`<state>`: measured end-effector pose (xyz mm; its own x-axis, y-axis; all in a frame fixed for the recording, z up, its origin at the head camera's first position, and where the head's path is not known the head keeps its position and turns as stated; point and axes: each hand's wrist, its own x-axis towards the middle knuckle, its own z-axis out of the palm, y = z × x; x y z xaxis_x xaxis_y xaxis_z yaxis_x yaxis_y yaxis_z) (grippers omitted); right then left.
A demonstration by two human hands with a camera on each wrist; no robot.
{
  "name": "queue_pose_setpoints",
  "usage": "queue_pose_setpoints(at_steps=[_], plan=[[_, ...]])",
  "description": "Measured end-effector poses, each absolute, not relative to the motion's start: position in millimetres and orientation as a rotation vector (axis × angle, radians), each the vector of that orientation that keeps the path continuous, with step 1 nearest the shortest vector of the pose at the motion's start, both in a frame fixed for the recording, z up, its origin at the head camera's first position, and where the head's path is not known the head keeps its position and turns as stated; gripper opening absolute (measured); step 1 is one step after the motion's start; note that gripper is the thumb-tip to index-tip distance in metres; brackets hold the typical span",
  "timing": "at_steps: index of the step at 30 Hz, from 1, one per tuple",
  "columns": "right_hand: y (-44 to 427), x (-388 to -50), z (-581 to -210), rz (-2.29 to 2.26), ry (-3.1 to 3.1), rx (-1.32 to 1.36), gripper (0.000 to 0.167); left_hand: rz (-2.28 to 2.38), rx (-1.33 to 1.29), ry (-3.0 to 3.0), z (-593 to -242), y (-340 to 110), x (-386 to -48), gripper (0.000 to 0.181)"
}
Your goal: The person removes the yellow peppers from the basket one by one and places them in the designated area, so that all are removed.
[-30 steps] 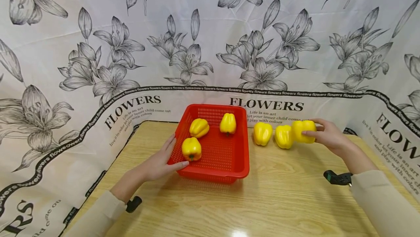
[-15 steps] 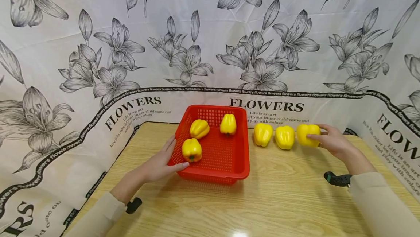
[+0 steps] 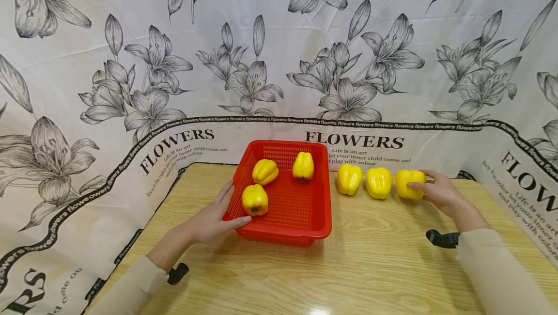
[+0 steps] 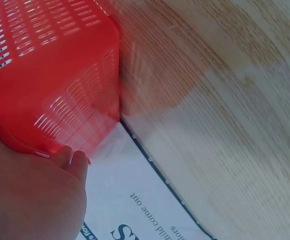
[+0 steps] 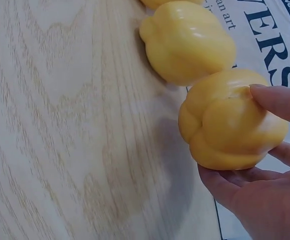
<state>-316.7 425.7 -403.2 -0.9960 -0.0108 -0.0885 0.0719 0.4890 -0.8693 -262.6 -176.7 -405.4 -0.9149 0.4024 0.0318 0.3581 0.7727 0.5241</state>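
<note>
My right hand (image 3: 442,193) grips a yellow bell pepper (image 3: 410,184) at the right end of a row. In the right wrist view the thumb lies on one side of this bell pepper (image 5: 229,122), with fingers round the other; whether it touches the table is unclear. Beside it lie a second yellow bell pepper (image 3: 378,182) and a third bell pepper (image 3: 349,179). My left hand (image 3: 211,215) rests on the front-left corner of a red plastic basket (image 3: 320,228), fingers extended along its side and thumb at the front rim. Three yellow bell peppers (image 3: 255,199) lie inside.
The wooden table (image 3: 370,266) carries the basket and the row of peppers. A flower-printed cloth (image 3: 279,63) with lettering hangs behind and along both sides. A black wrist device (image 3: 442,239) sits below my right wrist, another (image 3: 178,273) below the left.
My right hand has moved the gripped bell pepper slightly right and down, from overlapping the middle pepper to standing apart at the row's end. The left hand and basket have stayed put.
</note>
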Motion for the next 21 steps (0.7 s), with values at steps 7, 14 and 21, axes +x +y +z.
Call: queue_pose_setpoints(at_steps=[7, 14, 21], plan=[[426.4, -321.9, -410.8, -1.546, 2.628, 0.093, 0.085, 0.837, 0.632, 2.875, -405.7, -176.6, -262.8, 0.114], [428.0, -324.5, -411.5, -1.610, 2.531, 0.089, 0.083, 0.839, 0.629, 2.876, -405.1, -176.8, -263.0, 0.114], [429.4, -324.4, -411.9, -1.623, 2.454, 0.009, 0.077, 0.820, 0.610, 2.877, -405.3, -176.6, -262.5, 0.115]])
